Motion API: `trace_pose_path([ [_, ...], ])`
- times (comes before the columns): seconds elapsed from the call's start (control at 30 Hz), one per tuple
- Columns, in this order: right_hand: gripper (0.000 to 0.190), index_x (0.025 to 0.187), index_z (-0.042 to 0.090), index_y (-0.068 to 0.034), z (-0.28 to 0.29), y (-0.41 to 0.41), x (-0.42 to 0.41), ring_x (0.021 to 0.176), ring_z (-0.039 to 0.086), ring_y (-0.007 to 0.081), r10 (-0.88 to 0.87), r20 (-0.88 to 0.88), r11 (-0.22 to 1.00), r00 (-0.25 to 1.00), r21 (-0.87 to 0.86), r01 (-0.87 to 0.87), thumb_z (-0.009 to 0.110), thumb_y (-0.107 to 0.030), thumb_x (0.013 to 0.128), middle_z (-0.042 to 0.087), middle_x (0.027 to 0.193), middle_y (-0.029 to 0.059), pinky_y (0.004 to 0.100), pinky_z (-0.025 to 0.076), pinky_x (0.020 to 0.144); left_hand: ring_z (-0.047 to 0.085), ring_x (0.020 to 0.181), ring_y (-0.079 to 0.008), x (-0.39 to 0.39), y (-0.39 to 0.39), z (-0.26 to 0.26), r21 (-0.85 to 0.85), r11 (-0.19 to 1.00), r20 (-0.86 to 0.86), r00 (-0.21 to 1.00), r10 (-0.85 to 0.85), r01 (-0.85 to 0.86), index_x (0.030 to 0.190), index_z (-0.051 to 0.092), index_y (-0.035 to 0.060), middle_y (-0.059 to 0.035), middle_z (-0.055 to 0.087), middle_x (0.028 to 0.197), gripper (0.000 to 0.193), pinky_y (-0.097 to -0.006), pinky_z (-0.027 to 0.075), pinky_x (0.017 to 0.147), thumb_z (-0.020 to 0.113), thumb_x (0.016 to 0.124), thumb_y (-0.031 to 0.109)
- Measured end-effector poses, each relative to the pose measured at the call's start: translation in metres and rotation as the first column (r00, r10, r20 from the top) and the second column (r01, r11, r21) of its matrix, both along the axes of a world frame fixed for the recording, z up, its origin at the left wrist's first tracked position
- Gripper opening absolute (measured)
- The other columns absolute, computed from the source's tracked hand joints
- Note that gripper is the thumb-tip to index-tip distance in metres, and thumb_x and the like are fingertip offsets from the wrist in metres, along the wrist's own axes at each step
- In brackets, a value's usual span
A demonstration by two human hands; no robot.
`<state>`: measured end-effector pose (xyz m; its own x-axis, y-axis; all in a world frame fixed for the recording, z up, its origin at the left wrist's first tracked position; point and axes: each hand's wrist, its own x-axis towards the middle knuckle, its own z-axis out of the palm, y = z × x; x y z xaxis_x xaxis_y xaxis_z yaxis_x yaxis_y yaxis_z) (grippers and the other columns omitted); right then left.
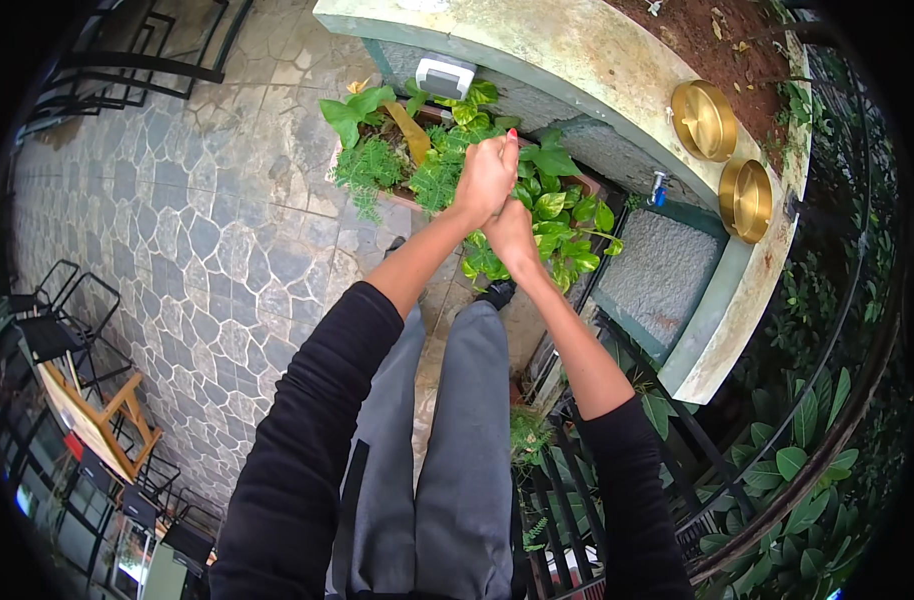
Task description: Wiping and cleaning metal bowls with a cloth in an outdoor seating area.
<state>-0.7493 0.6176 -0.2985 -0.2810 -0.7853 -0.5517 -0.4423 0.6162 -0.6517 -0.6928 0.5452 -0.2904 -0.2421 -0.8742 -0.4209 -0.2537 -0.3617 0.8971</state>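
My left hand is closed in a fist, with a red-nailed thumb along its top. Just below it, my right hand is also curled, and the two hands touch. No object shows in either; the insides of both fists are hidden. Beneath them is a planter box of leafy plants, including a fern-like plant and yellow-green variegated leaves. Two round brass-coloured bowls rest on the low curved wall, to the right of my hands.
A tap with a blue handle juts from the wall above a rough grey slab. A white-framed box is fixed to the wall. Black railings run at lower right. Stone paving, chairs and a wooden table lie left.
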Motion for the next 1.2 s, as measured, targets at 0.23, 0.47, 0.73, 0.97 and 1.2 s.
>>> trace_pose_path([
  [0.23,0.038,0.098,0.055,0.001,0.022,0.030,-0.040,0.050,0.053,0.0159,-0.201,0.282,0.978,0.938,0.005,0.208,0.064,-0.024,0.071,0.059,0.065,0.0081,0.0293,0.041,0.046,0.054,0.083,-0.0127,0.015,-0.010,-0.001,-0.252,0.967,-0.152,0.986,-0.074,0.034,0.092,0.053,0.0016,-0.0079,0.056,0.086,0.022,-0.0264,0.042,0.075,0.042,0.090,0.021],
  [0.47,0.042,0.121,0.039,-0.005,0.067,0.056,-0.053,0.048,0.042,0.0044,-0.379,0.477,0.912,0.793,0.045,0.409,0.049,-0.027,0.087,0.053,0.077,0.0023,0.0211,0.030,0.039,0.050,0.096,-0.0167,-0.009,0.023,0.038,-0.026,0.988,-0.440,0.889,0.126,-0.153,0.109,0.047,0.0054,-0.0087,0.054,0.099,0.026,-0.0297,0.037,0.088,0.046,0.088,0.021],
  [0.73,0.043,0.126,0.037,-0.005,0.084,0.081,-0.074,0.067,0.057,0.0216,-0.075,-0.385,0.841,0.920,-0.520,-0.149,0.039,-0.031,0.092,0.056,0.106,0.0100,0.0359,0.044,0.062,0.055,0.084,-0.0162,-0.062,0.073,0.055,0.442,0.881,-0.452,0.807,0.381,-0.169,0.107,0.044,0.0024,-0.0088,0.056,0.093,0.027,-0.0282,0.044,0.075,0.044,0.090,0.023],
  [0.97,0.034,0.102,0.054,0.002,0.137,0.085,-0.163,0.073,0.056,0.0256,-0.446,-0.262,0.880,0.856,-0.302,0.366,0.042,-0.027,0.091,0.060,0.082,0.0175,0.0331,0.042,0.070,0.058,0.064,-0.0241,-0.064,0.092,0.068,0.049,0.978,0.013,0.979,-0.203,0.202,0.109,0.043,0.0060,-0.0065,0.060,0.078,0.029,-0.0359,0.047,0.059,0.046,0.089,0.028],
  [1.2,0.038,0.093,0.056,0.003,0.160,0.087,-0.197,0.071,0.049,0.0103,-0.422,0.031,0.800,0.906,-0.458,0.388,0.044,-0.033,0.091,0.056,0.077,0.0045,0.0256,0.040,0.065,0.061,0.069,-0.0270,-0.052,0.097,0.095,-0.313,0.654,0.518,0.701,-0.491,0.689,0.107,0.045,0.0053,-0.0073,0.061,0.078,0.030,-0.0385,0.046,0.060,0.053,0.084,0.024],
])
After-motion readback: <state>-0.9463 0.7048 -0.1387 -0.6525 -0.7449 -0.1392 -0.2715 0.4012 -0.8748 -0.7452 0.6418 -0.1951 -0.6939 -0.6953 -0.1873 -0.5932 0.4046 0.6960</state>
